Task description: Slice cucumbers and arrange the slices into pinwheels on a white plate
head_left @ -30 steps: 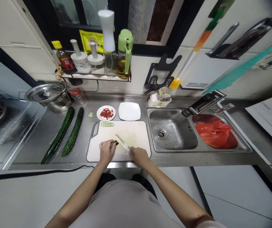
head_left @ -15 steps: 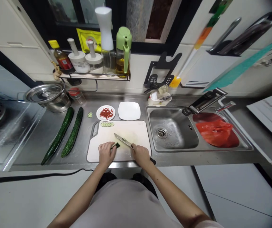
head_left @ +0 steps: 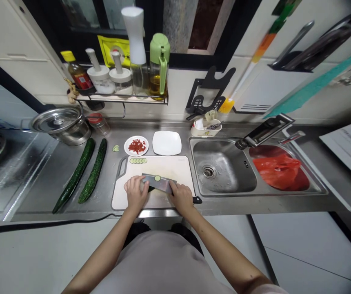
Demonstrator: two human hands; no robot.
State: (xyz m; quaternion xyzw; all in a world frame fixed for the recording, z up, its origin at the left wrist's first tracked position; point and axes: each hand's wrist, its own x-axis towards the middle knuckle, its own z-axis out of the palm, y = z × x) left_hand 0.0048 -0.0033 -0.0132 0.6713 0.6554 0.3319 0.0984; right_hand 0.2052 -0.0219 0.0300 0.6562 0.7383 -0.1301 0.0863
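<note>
The right hand point(head_left: 182, 199) is clamped on a broad steel knife with a black handle point(head_left: 163, 185), its blade tilted flat side up above the white rectangular cutting board point(head_left: 180, 168), and one thin pale-green cucumber slice point(head_left: 157, 178) lies on the steel. The left hand point(head_left: 136, 195) has its fingers at the far end of the blade, by a short dark-green cucumber piece point(head_left: 151, 189) partly hidden under it; from my remote view I can't tell whether they grip either. I judge the knife stiff and fairly weighty, best taken by the handle, clear of the edge. The piece looks firm but wet, likely slippery, so I'd pinch it by its skin; the slice seems light, limp and easily torn, and I'd lift it by its rim. Counting, I get two hands, one knife, one board, one slice on the blade and what looks like five in an overlapping row of cucumber slices point(head_left: 138, 161) on the board. On the steel worktop point(head_left: 37, 171) I count two whole dark-green cucumbers point(head_left: 75, 176), one round white plate of red bits point(head_left: 126, 146) and one squarish white plate point(head_left: 167, 143)
</note>
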